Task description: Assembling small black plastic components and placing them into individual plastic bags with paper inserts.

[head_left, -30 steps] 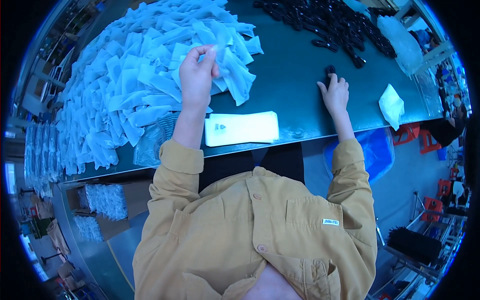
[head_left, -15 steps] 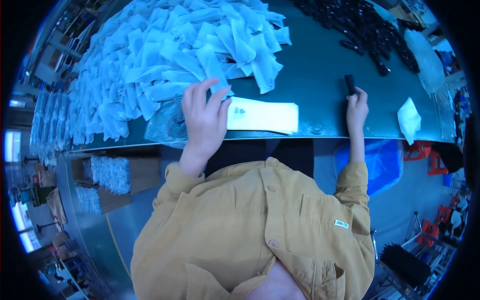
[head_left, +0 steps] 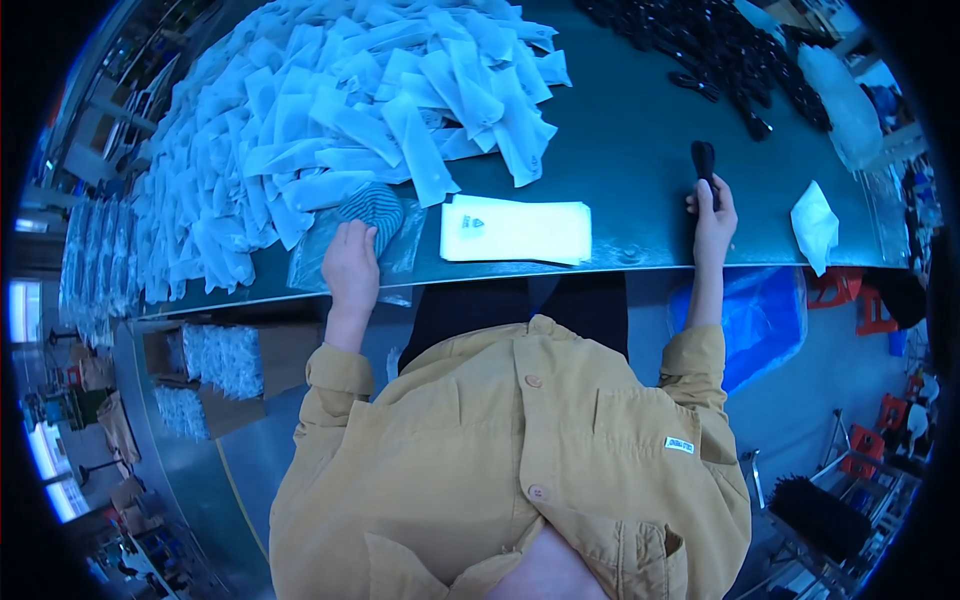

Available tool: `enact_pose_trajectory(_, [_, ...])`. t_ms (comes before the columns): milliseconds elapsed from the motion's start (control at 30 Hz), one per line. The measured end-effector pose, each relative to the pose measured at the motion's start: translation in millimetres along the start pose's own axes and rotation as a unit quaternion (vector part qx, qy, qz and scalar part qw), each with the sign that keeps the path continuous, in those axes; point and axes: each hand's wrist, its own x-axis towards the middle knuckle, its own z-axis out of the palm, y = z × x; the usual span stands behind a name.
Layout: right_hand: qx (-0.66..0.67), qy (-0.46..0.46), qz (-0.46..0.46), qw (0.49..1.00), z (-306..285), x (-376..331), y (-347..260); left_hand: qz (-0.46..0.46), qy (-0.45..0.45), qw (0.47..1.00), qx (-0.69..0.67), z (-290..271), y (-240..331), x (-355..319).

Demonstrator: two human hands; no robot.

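The left hand (head_left: 352,268) has come down from the heap of pale bags (head_left: 330,120) in the upper left of the frame to the near edge of the table (head_left: 640,130), at left centre; its fingers are closed on a clear pouch (head_left: 345,255) with a striped cloth (head_left: 372,208) inside, the pouch lying flat on the table just left of the white stack (head_left: 515,230), which a second ago lay below the hand and is now beside it. The right hand (head_left: 712,215), at centre right, has lifted the black piece (head_left: 703,165) that it earlier only touched; its grip is clamped round the lower end, the piece standing upright above the fingers, well apart from the black pile (head_left: 720,45) at upper right. A crumpled white sheet (head_left: 815,225) lies near the right hand, to its right; a blue bin (head_left: 765,315) shows under the table edge. So each hand now has its item: pouch drawn to the front, black piece picked up, the two not yet brought together.
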Motion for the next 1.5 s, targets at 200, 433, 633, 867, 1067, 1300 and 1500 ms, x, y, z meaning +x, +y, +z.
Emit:
enact_pose_trajectory(200, [0.007,0.005,-0.003,1.000,0,-2,-3,0.029,0.092,0.994,-0.052,-37,6,26])
enact_pose_trajectory(433, [0.010,-0.002,-0.001,1.000,-2,3,3,0.173,0.055,0.976,0.117,-83,-17,22])
enact_pose_trajectory(633, [-0.030,-0.004,-0.033,0.999,1,1,4,0.094,0.001,0.967,-0.236,-48,91,27])
enact_pose_trajectory(867, [-0.039,-0.002,-0.040,0.998,4,0,4,0.211,-0.148,0.908,-0.331,45,174,40])
enact_pose_trajectory(1067, [0.022,0.000,0.005,1.000,13,-14,-19,0.199,-0.157,0.922,-0.291,57,181,43])
enact_pose_trajectory(1300, [-0.056,-0.162,-0.071,0.983,35,-82,-76,0.098,-0.174,0.912,-0.358,58,180,43])
enact_pose_trajectory(1500, [-0.245,-0.217,-0.179,0.928,29,-100,-94,0.022,-0.218,0.869,-0.444,57,177,44])
